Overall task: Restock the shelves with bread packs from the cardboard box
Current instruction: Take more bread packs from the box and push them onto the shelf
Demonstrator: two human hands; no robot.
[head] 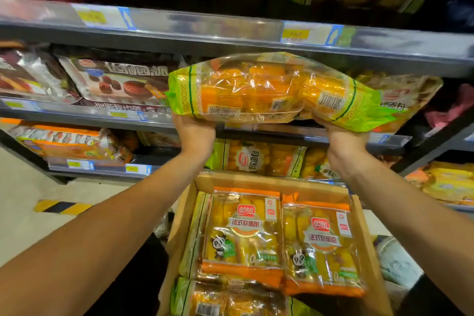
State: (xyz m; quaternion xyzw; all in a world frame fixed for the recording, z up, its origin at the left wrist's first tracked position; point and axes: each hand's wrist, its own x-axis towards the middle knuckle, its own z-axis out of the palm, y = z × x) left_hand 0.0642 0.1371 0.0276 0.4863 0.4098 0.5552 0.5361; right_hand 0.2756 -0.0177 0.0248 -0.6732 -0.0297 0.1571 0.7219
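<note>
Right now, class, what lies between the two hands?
In the head view, only the green bread pack spans from left hand to right hand; under it, shelf edge shows.

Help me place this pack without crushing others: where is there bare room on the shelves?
Little bare room shows. The green-edged bread pack, held in the left hand and right hand, is at the middle shelf, crowded with packs. A dark gap lies behind it, under the upper shelf. The cardboard box is full.

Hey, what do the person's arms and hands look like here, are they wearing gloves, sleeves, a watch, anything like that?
Both forearms are bare right to the picture's edge, with no sleeve showing. The left hand and right hand wear no gloves. No watch, bracelet or ring shows on the visible wrists and backs of the hands; the fingertips are hidden under the pack.
</note>
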